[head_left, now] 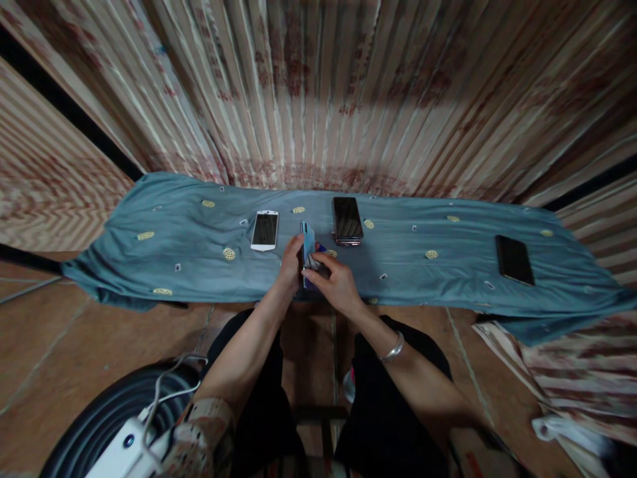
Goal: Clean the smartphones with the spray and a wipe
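Note:
My left hand (290,264) is closed around the edge of a smartphone (307,234), which is tilted up with its light-blue back towards my right side. Against that back, the fingers of my right hand (336,279) are pinched together. Something small and greyish shows at those fingertips, with a bit of dark blue behind it; I cannot make out what it is. To the left of my hands lies a white smartphone (265,230), dark screen up. Just beyond my right hand is a stack of dark phones (347,219).
A blue-green patterned cloth (398,265) covers the long narrow bench. One black phone (515,259) lies far right. Patterned curtains (318,99) hang behind. On the floor at lower left, a white power strip (119,448) with cables rests on a round black ribbed object (89,411).

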Tool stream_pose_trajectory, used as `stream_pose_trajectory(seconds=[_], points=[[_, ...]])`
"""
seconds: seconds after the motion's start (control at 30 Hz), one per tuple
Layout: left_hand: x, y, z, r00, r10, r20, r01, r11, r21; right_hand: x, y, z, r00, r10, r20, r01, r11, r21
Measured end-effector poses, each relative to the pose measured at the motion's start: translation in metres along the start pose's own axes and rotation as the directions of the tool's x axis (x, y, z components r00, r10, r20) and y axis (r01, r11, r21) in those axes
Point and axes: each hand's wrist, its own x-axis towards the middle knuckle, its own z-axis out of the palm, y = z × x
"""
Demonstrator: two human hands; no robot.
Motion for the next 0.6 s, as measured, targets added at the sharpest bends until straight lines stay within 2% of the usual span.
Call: stream_pose_trajectory(seconds=[0.1,0.2,0.3,0.47,0.53,0.6], points=[[-0.002,0.004,0.004,0.996,0.055,-0.075,-0.056,0.998,-0.007,-0.001,-0.008,0.0,0.993,-0.113,0.032,0.117,0.971,-0.208],[-0.003,0.007,0.008,0.986,0.048,-0.159,-0.054,0.998,-0.039,0.001,-0.013,-0.002,0.993,-0.091,0.076,0.11,0.95,-0.292],[-0.003,0.006,0.01,0.979,0.052,-0.195,-0.062,0.997,-0.046,0.003,-0.013,-0.004,0.996,-0.043,0.072,0.062,0.957,-0.282],[0.0,0.006,0.004,0.981,0.113,-0.158,-0.119,0.992,-0.034,0.005,-0.005,-0.011,1.0,0.001,0.001,-0.001,0.995,-0.101],[0.0,0.01,0.0,0.984,0.118,-0.133,-0.123,0.992,-0.03,0.008,-0.001,-0.014,0.996,0.085,-0.033,-0.084,0.996,0.026],[0.001,0.017,-0.003,0.988,0.11,-0.111,-0.114,0.993,-0.027,0.011,0.003,-0.02,0.975,0.216,-0.047,-0.202,0.956,0.21]])
